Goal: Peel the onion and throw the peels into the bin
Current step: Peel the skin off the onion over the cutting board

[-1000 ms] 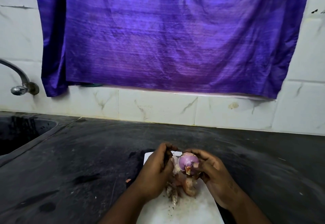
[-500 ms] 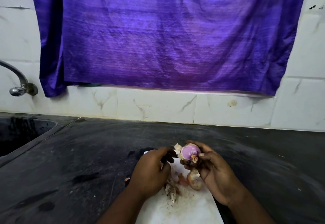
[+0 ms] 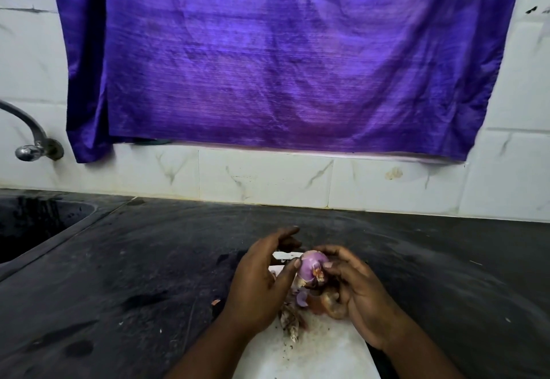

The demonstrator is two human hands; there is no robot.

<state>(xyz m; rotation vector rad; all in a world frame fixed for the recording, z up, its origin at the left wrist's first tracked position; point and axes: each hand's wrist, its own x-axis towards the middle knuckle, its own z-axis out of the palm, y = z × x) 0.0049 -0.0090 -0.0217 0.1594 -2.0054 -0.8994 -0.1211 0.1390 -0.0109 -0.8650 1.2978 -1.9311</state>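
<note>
A small purple onion (image 3: 309,265), partly peeled with scraps of skin at its root end, is held above the white cutting board (image 3: 321,352). My right hand (image 3: 360,295) grips it with curled fingers from the right. My left hand (image 3: 256,283) is beside it on the left, fingers stretched out, and only the thumb tip touches the onion's side. Loose peels (image 3: 290,319) lie on the board below the hands, and a brown piece of skin (image 3: 331,304) sits under my right palm. No bin is in view.
The board lies on a dark stone counter (image 3: 148,274). A sink (image 3: 29,224) is sunk in at the far left under a metal tap (image 3: 29,140). A purple cloth (image 3: 282,66) hangs on the tiled wall behind.
My left hand has let go of its curled grip by the onion and spread its fingers, leaving the thumb on the onion. My right hand turned the onion slightly.
</note>
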